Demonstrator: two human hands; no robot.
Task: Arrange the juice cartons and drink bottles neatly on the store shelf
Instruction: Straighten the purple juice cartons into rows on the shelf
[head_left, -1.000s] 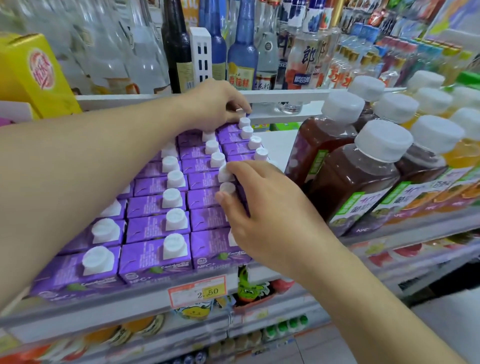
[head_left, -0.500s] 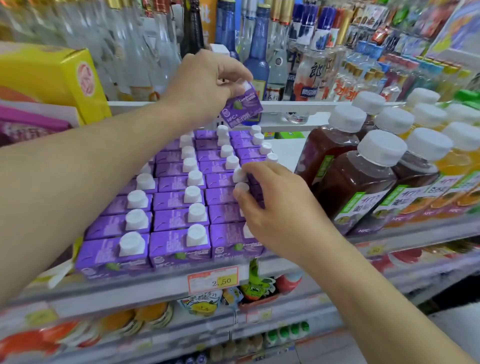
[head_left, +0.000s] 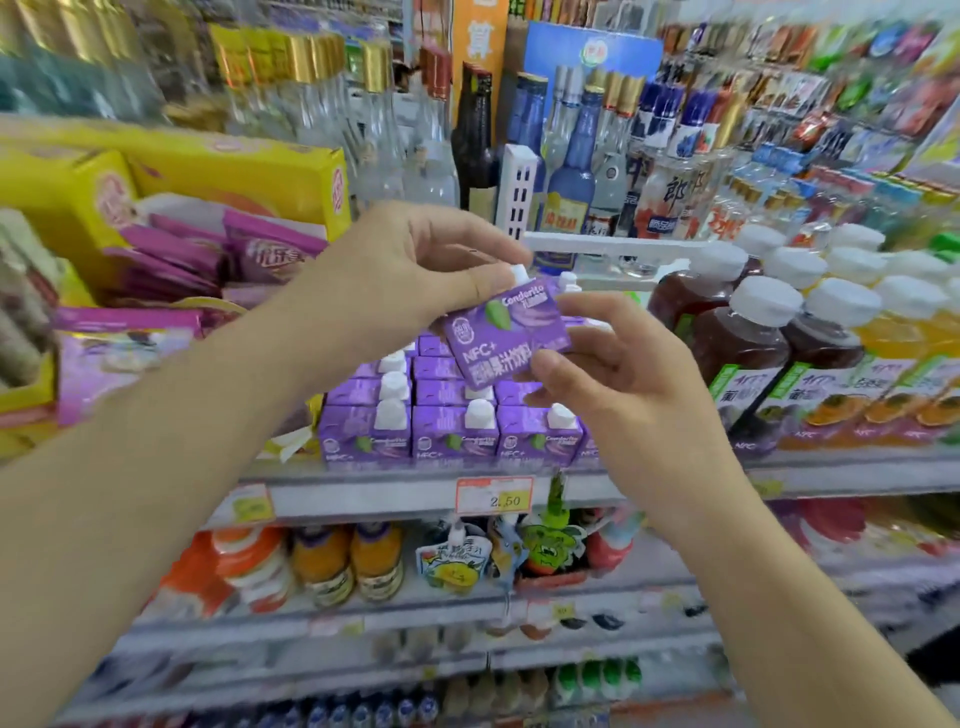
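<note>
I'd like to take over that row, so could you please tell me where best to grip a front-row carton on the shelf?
Pinch a front carton across its two narrow sides just below the top, coming from the front and above. Its white cap juts up and neighbours stand close beside it, so only the front face and upper edges look free.

left hand (head_left: 415, 265): grips purple carton (head_left: 506, 332) | right hand (head_left: 618, 374): pinches carton edge | position: above shelved cartons (head_left: 452, 415)

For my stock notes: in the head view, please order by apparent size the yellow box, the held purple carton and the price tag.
1. yellow box, largest.
2. held purple carton; it is nearer the camera, so its true size against the box is unsure.
3. price tag, smallest.
</note>
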